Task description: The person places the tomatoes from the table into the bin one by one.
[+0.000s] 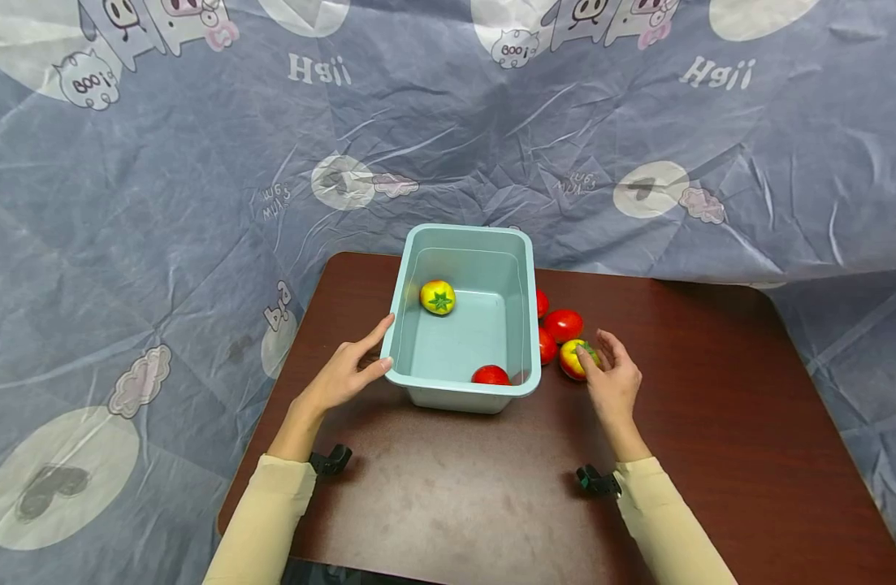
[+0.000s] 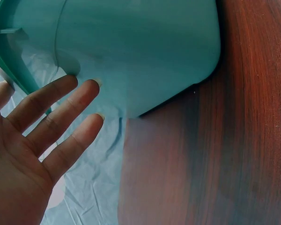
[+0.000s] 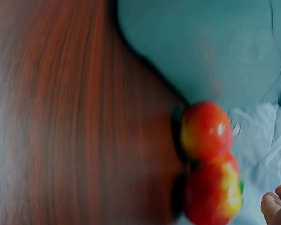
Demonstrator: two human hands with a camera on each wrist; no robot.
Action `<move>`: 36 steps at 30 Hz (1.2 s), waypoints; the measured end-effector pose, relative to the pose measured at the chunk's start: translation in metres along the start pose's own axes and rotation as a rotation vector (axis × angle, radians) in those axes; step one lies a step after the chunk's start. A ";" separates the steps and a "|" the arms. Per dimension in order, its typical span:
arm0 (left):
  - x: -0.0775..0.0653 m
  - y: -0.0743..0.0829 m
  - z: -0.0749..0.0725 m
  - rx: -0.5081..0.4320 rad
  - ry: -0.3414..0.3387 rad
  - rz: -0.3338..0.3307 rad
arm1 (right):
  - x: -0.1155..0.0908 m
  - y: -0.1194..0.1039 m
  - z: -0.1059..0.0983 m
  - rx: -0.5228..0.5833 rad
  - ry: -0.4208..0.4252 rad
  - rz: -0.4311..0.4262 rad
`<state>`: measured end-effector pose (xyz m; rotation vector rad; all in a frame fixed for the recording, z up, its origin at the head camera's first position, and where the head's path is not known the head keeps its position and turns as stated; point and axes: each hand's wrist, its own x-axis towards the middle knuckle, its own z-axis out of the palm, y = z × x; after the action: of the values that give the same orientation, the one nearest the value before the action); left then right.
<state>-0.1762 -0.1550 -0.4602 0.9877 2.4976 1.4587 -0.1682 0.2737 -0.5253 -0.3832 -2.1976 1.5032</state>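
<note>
A pale green plastic bin (image 1: 464, 398) stands on the brown table. Inside it lie a yellow tomato (image 1: 433, 291) with a green star-shaped top and a red tomato (image 1: 491, 374), partly hidden by the near rim. My left hand (image 1: 343, 372) is at the bin's left rim, thumb and index finger extended along it. In the left wrist view, its other fingers (image 2: 65, 110) are spread beside the bin's outer wall. To the right of the bin, my right hand (image 1: 616, 386) reaches to a red-and-yellow tomato (image 1: 570, 360), thumb and fingers apart, thumb overlapping it in the head view.
Several tomatoes cluster against the bin's right side, among them a red one (image 1: 564, 325) behind the red-and-yellow one. The table (image 1: 725, 422) extends to the right. A grey-blue printed cloth (image 1: 477, 146) hangs behind and at the sides.
</note>
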 end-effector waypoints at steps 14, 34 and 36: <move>0.000 0.000 0.000 0.000 0.007 0.000 | 0.008 0.039 -0.013 -0.066 0.007 0.107; 0.000 -0.003 0.001 0.010 0.011 0.003 | 0.002 0.058 -0.001 -0.134 -0.075 0.137; 0.000 -0.003 0.000 0.011 0.014 -0.001 | 0.002 0.058 0.000 -0.138 -0.080 0.133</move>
<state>-0.1777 -0.1556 -0.4626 0.9806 2.5188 1.4581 -0.1717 0.2963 -0.5790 -0.5326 -2.3882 1.4614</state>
